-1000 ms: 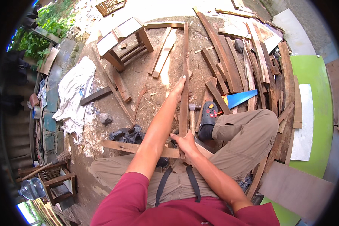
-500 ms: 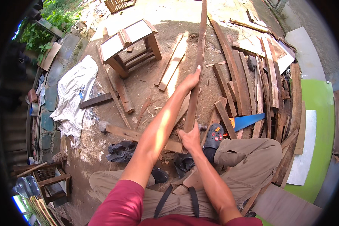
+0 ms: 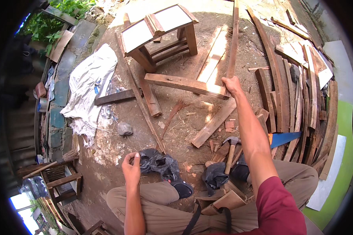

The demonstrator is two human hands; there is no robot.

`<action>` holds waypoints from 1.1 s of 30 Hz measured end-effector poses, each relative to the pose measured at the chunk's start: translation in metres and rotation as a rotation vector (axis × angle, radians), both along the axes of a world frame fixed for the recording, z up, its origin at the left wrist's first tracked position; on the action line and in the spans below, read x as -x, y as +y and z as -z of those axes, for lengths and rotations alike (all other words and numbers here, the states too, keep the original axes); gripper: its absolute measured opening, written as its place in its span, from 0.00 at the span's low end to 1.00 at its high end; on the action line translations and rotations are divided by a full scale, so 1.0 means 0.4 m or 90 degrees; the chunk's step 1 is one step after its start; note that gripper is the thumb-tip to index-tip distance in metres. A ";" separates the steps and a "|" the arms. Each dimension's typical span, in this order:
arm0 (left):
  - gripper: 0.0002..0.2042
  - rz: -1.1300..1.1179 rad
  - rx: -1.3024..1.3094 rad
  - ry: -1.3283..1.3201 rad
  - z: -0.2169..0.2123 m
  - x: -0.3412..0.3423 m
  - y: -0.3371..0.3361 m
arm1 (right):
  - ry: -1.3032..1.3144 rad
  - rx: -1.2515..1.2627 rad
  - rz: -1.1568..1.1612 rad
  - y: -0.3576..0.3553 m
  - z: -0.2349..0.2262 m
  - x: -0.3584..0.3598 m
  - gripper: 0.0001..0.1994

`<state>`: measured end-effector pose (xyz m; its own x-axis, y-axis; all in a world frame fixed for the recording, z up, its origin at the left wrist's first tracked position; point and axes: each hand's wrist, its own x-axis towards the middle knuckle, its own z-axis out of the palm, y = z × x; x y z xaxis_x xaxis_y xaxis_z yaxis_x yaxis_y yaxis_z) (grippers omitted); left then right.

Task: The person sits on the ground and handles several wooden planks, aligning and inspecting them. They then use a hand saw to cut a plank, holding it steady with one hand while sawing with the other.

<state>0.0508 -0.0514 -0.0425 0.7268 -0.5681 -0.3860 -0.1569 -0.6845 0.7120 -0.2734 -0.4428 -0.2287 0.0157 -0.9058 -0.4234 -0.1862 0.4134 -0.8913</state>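
The right hand is gripping a long wooden slat standing upright over the dirt ground while the left hand is hovering empty, half-curled, so the one-handed slat risks tipping onto the stool.

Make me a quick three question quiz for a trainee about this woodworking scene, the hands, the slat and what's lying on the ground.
1. True or false: the right hand grips a long thin wooden slat.
2. What is the left hand doing? A) holding the hammer B) empty, raised above the left knee C) gripping the slat
3. Fill in: the hammer lies on the ground beside the person's ____ leg.

Key
1. True; the fingers close round the slat's near end.
2. B; it hovers near the black plastic bag, holding nothing.
3. Right; its head is near a wood offcut.
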 end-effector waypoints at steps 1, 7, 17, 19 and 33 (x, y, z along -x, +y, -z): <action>0.12 0.038 0.118 0.006 -0.013 0.037 -0.044 | 0.009 0.020 0.014 0.007 0.033 -0.018 0.10; 0.10 0.338 0.080 -0.037 -0.099 0.106 -0.110 | 0.099 0.000 0.012 0.034 0.243 -0.008 0.10; 0.06 0.403 0.184 -0.140 -0.150 0.145 -0.106 | -0.049 0.292 0.193 0.058 -0.033 0.028 0.13; 0.06 0.411 0.190 -0.140 -0.154 0.154 -0.108 | 0.031 0.285 0.152 0.147 -0.046 0.075 0.13; 0.10 0.541 0.123 -0.166 -0.039 0.165 -0.013 | 0.425 0.014 0.667 0.655 0.196 0.742 0.16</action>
<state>-0.0151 -0.0566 -0.0270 0.0852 -0.9902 -0.1106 -0.7269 -0.1377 0.6728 -0.5701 -0.1808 -0.3072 -0.9316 -0.3592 -0.0550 -0.1955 0.6230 -0.7574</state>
